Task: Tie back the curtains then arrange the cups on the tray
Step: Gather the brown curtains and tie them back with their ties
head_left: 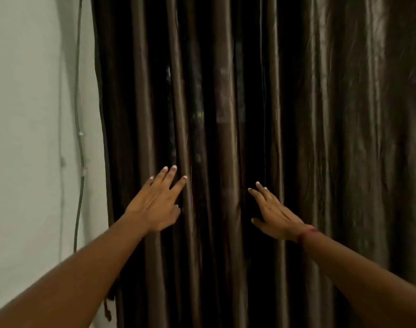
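A dark brown satin curtain (pixel 226 102) hangs in long vertical folds across the middle and right of the head view. My left hand (pixel 155 204) is stretched out flat against its folds with the fingers spread, holding nothing. My right hand (pixel 275 211), with a red band at the wrist, reaches in a short way to the right, fingers extended toward a dark fold. A narrow gap between folds shows above my left hand. No cups or tray are in view.
A pale wall (pixel 32 114) fills the left side. A thin dark cable (pixel 80 147) runs down the wall beside the curtain's left edge. A short dark strap hangs by the curtain's lower left edge (pixel 106 311).
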